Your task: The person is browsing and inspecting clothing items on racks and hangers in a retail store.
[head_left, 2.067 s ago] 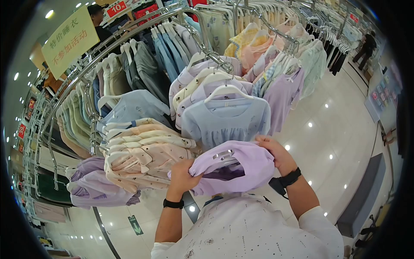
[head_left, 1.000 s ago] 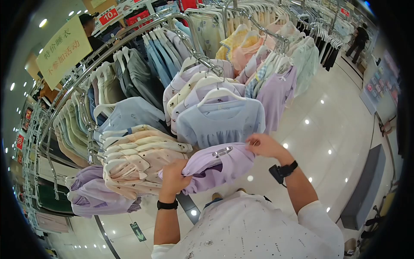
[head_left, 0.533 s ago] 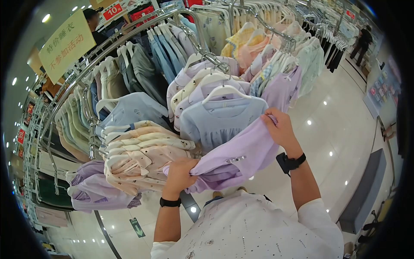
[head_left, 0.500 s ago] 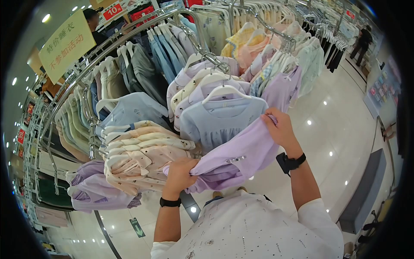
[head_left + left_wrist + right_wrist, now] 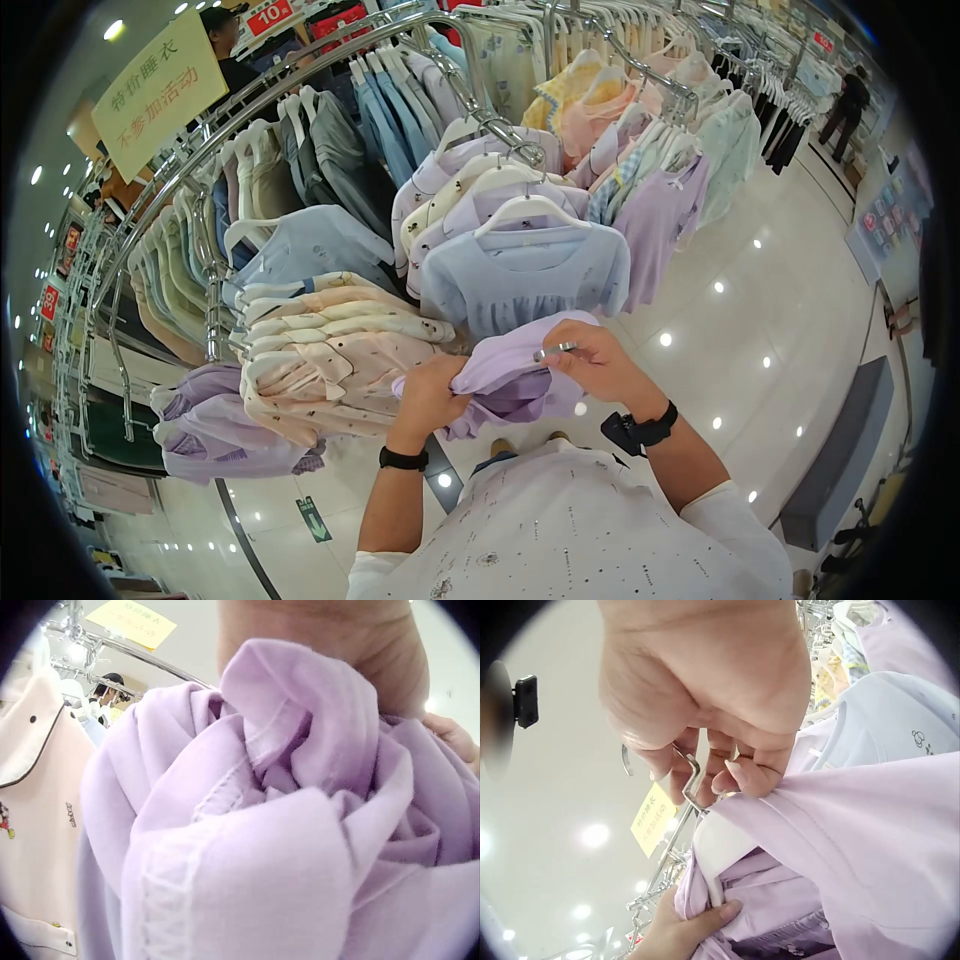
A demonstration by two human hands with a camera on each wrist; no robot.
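Observation:
A lavender top hangs bunched between my two hands. My left hand grips it at the left. In the right wrist view the left thumb presses the cloth over the arm of a white hanger inside the garment. My right hand holds the hanger's metal hook, its fingers curled around it close over the neckline. Folds of the lavender cloth fill the left wrist view and hide most of the left fingers.
A light blue top hangs just beyond my hands on a chrome rack. Peach pajama shirts hang close at the left, with more lavender clothes beside them. A grey bench stands at the right.
My right hand let go of the lavender cloth it was stretching out to the right, came inward and took the hanger's hook. My left hand has kept its grip on the top.

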